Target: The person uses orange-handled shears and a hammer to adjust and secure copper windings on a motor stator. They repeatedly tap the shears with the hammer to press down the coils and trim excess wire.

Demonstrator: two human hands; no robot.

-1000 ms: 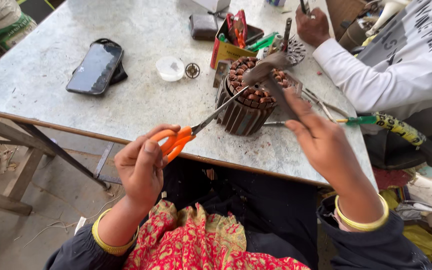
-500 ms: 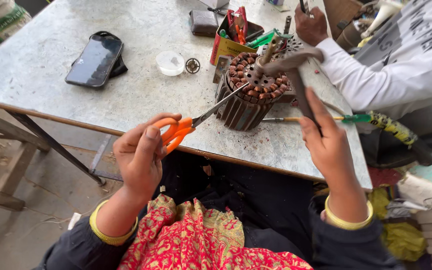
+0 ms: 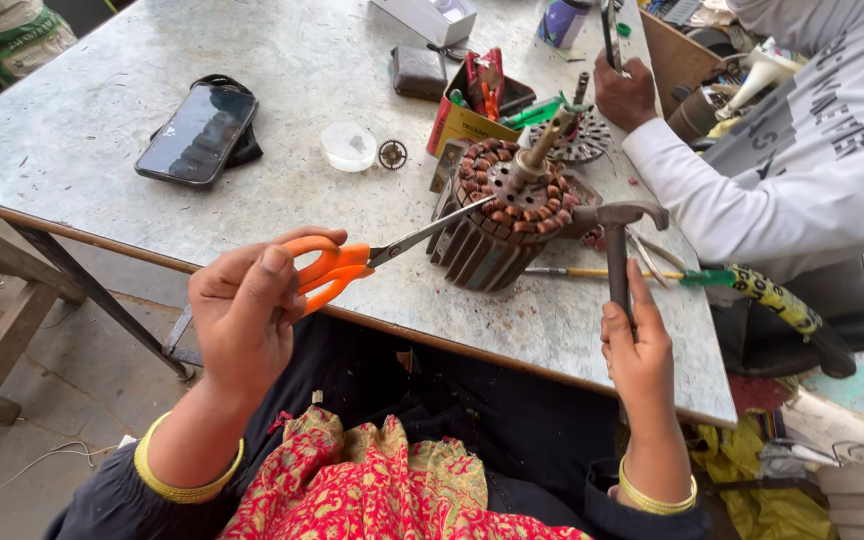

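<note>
My left hand grips orange-handled scissors, their blades reaching right to touch the copper windings of a round motor stator with a shaft, which stands near the table's front edge. My right hand holds a small hammer by its handle, head up, just right of the stator. Both wrists carry yellow bangles.
On the grey table lie a black phone, a white lid, a small gear, a yellow tool box and a green-handled screwdriver. Another person's hand in a white sleeve works at the far right.
My right hand has dropped lower and swung the hammer upright, away from the stator's top. My left hand with the scissors stayed at the windings.
</note>
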